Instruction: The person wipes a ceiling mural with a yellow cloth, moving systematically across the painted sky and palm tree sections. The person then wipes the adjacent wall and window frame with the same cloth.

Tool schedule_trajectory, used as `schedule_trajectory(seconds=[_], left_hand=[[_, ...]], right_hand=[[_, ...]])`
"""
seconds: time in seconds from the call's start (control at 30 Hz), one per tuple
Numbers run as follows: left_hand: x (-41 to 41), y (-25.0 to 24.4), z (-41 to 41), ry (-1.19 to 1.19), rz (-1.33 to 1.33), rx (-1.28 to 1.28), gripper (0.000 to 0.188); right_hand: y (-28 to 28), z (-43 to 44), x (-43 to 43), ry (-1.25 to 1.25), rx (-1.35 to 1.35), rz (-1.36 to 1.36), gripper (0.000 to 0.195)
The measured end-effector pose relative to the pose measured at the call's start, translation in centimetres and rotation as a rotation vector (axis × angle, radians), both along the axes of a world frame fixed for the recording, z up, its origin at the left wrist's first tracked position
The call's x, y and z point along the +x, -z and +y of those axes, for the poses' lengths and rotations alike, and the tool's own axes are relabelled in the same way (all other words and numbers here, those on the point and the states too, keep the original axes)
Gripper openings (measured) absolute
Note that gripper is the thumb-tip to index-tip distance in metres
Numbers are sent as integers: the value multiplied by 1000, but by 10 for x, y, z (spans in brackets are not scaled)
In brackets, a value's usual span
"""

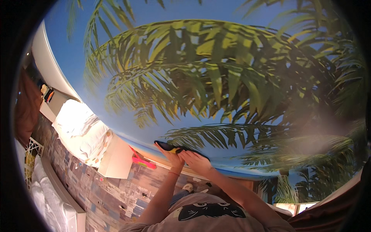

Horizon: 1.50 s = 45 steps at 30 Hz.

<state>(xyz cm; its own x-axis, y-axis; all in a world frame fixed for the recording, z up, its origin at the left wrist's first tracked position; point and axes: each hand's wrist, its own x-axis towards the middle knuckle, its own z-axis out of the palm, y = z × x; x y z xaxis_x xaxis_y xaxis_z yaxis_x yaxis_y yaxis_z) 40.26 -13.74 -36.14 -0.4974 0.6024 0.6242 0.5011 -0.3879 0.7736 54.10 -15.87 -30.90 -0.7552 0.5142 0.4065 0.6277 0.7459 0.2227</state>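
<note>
A dark flat object with a yellow part point(163, 144) lies close against a wall mural of palm leaves and blue sky point(162, 101), just above its painted beach. My left hand point(174, 159) grips the object near the yellow part, with a thin red band around the wrist. Beside it, my right hand point(197, 162) lies along the other end, its fingers over the dark material. The two hands nearly touch. What the object is cannot be told, and its underside is hidden by my hands.
White bedding point(78, 130) is heaped on a pale bed or cabinet point(117, 159) at the left, along the wall. Beside it stands a pink item point(144, 163). A bed frame point(62, 194) with a white mattress is lower left. Small bits lie on the patchwork wood-look floor point(107, 197).
</note>
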Motion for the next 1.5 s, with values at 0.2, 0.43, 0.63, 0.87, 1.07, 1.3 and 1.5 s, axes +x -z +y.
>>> schedule_trajectory(seconds=[0.2,0.43,0.63,0.87,1.07,1.3,1.5], left_hand=[[37,-13,-12,0,472,-57,94],[95,-94,6,-128,661,286,99],[103,1,-7,-8,947,238,58],[129,1,-26,156,914,161,18],[185,-110,-20,132,814,443,36],[198,-47,-24,166,1071,479,29],[199,-22,-34,232,1181,400,31]], right_hand=[[15,-18,58,116,138,259,37],[-73,-15,81,410,573,660,29],[-9,-26,113,330,467,496,25],[22,-48,152,366,326,519,33],[-59,-25,187,592,730,769,47],[-7,-41,228,618,650,638,34],[20,-56,247,577,591,615,25]])
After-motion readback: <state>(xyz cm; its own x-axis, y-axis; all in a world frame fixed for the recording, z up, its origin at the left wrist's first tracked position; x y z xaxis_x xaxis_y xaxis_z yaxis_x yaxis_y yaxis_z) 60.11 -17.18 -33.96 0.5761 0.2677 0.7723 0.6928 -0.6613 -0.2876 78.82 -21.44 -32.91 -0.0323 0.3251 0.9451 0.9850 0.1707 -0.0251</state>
